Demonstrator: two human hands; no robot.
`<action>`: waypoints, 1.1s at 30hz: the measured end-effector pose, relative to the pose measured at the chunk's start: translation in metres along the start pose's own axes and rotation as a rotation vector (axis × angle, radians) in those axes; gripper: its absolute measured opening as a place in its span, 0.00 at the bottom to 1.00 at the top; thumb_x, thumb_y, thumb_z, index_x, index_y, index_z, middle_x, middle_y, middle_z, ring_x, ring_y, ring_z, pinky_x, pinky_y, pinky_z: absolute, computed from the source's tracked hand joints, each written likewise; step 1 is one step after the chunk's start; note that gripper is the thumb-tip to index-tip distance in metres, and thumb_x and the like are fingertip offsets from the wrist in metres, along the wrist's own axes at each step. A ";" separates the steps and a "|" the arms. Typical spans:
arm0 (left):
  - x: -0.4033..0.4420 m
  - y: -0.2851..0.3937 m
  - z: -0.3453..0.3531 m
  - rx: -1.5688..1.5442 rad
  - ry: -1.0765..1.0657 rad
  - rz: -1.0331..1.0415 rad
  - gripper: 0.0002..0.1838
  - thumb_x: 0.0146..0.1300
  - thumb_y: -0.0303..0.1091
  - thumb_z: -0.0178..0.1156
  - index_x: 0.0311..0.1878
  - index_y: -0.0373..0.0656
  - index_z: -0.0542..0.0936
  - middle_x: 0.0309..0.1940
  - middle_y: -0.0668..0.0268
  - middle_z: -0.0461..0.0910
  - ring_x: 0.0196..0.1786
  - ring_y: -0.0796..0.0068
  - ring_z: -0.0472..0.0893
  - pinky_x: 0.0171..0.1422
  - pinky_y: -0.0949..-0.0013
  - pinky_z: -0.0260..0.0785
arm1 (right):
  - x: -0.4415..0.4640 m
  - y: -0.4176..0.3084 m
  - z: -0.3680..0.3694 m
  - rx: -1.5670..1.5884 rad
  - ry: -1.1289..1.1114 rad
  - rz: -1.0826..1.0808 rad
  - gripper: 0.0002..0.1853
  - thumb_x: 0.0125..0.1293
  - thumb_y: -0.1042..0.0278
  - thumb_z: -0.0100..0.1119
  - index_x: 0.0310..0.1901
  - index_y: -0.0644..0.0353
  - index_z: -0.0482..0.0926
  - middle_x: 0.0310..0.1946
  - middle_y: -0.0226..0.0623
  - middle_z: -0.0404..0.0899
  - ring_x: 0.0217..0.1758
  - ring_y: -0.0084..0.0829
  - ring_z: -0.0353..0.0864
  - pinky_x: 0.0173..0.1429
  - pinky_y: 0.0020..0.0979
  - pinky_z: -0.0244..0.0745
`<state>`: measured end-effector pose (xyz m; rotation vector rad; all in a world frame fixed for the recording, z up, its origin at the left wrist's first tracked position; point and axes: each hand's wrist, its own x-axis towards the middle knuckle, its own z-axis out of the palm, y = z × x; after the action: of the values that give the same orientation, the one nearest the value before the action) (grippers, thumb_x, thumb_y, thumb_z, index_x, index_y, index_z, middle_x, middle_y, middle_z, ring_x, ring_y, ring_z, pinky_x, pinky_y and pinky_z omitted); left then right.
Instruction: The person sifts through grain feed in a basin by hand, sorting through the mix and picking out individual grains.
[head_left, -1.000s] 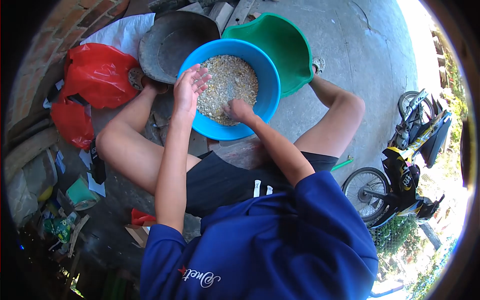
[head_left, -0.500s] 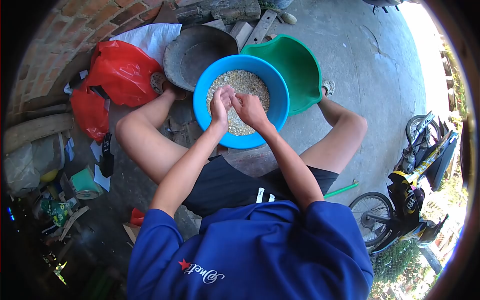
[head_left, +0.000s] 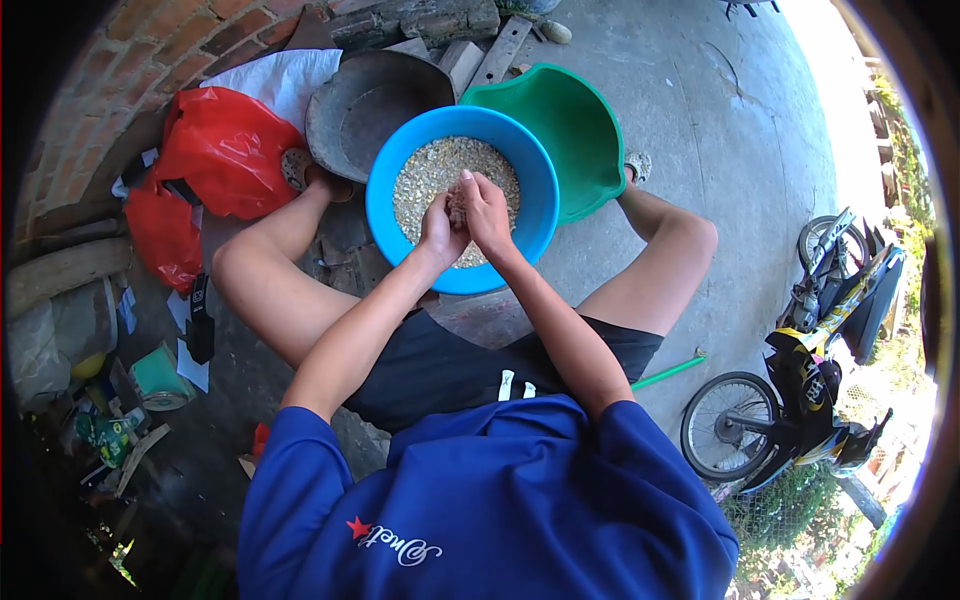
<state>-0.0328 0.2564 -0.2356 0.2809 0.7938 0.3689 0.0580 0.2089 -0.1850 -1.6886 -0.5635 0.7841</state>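
A blue basin [head_left: 550, 190] stands between my knees, with pale yellowish grain mix [head_left: 425, 165] covering its bottom. My left hand [head_left: 440, 232] and my right hand [head_left: 486, 212] meet cupped over the near middle of the mix. Between the palms shows some brown crumbly material [head_left: 457, 208], darker than the mix below; its exact kind is unclear. My left fingers curl under it on the left, and my right fingers wrap round from the right. The inner sides of both palms are hidden.
A dark, worn round pan [head_left: 345, 100] and a green scoop-shaped basin [head_left: 590, 130] sit just beyond the blue one. Red plastic bags [head_left: 225, 150] lie at left beside a white sack [head_left: 275, 75]. A motorbike [head_left: 810, 390] stands at right; bricks and wood line the back.
My hands have closed together into a cup, and brown material now shows between them. The whole view has shifted slightly, so the basins appear further left.
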 end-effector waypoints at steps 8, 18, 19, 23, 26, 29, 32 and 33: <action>-0.010 0.016 0.021 -0.004 0.056 0.005 0.22 0.81 0.44 0.37 0.60 0.49 0.79 0.52 0.67 0.86 0.55 0.69 0.86 0.61 0.57 0.79 | -0.003 -0.011 -0.006 0.270 -0.078 0.081 0.28 0.84 0.50 0.42 0.41 0.68 0.84 0.33 0.36 0.84 0.39 0.24 0.81 0.47 0.33 0.75; -0.007 0.025 0.022 -0.023 0.090 0.068 0.24 0.80 0.42 0.32 0.53 0.47 0.81 0.50 0.65 0.86 0.55 0.67 0.86 0.63 0.55 0.79 | -0.005 -0.029 -0.012 0.206 -0.169 0.037 0.33 0.85 0.47 0.38 0.50 0.70 0.87 0.45 0.47 0.89 0.50 0.35 0.88 0.59 0.34 0.78; -0.006 0.026 0.021 -0.021 0.082 0.066 0.24 0.80 0.42 0.32 0.52 0.47 0.81 0.50 0.64 0.86 0.55 0.66 0.86 0.62 0.55 0.79 | -0.004 -0.030 -0.013 0.211 -0.189 0.038 0.33 0.85 0.47 0.37 0.51 0.70 0.87 0.46 0.47 0.89 0.51 0.36 0.88 0.60 0.35 0.78; -0.009 0.031 0.018 0.017 0.048 0.052 0.24 0.79 0.42 0.32 0.52 0.47 0.80 0.49 0.63 0.86 0.53 0.65 0.86 0.61 0.53 0.80 | -0.003 -0.034 -0.017 0.229 -0.262 0.039 0.34 0.85 0.46 0.37 0.53 0.70 0.86 0.48 0.48 0.89 0.53 0.36 0.88 0.63 0.34 0.77; -0.008 0.031 0.018 -0.020 0.076 0.054 0.24 0.78 0.43 0.32 0.51 0.47 0.80 0.48 0.63 0.86 0.53 0.64 0.86 0.60 0.52 0.80 | -0.001 -0.036 -0.020 0.159 -0.297 0.003 0.34 0.85 0.45 0.37 0.54 0.70 0.86 0.49 0.48 0.89 0.54 0.36 0.87 0.63 0.35 0.77; -0.012 0.033 0.024 0.013 0.113 0.071 0.22 0.79 0.43 0.34 0.56 0.45 0.78 0.52 0.58 0.84 0.56 0.62 0.85 0.63 0.50 0.79 | 0.003 -0.039 -0.024 0.155 -0.304 -0.008 0.34 0.85 0.45 0.37 0.55 0.70 0.86 0.50 0.49 0.89 0.55 0.37 0.87 0.63 0.36 0.77; -0.012 0.034 0.024 -0.028 0.123 0.060 0.22 0.80 0.44 0.38 0.62 0.39 0.74 0.56 0.54 0.82 0.58 0.59 0.84 0.65 0.50 0.78 | 0.007 -0.035 -0.027 0.233 -0.270 0.014 0.32 0.85 0.47 0.38 0.57 0.71 0.84 0.51 0.49 0.88 0.56 0.37 0.87 0.63 0.37 0.78; -0.013 0.035 0.025 -0.045 0.128 0.055 0.22 0.80 0.44 0.39 0.62 0.38 0.74 0.56 0.54 0.82 0.59 0.58 0.84 0.67 0.50 0.77 | 0.008 -0.033 -0.027 0.262 -0.244 0.026 0.32 0.85 0.47 0.38 0.57 0.72 0.83 0.51 0.49 0.88 0.55 0.37 0.87 0.63 0.37 0.79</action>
<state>-0.0300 0.2802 -0.1973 0.2393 0.9035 0.4589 0.0845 0.2059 -0.1510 -1.3721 -0.5791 1.0443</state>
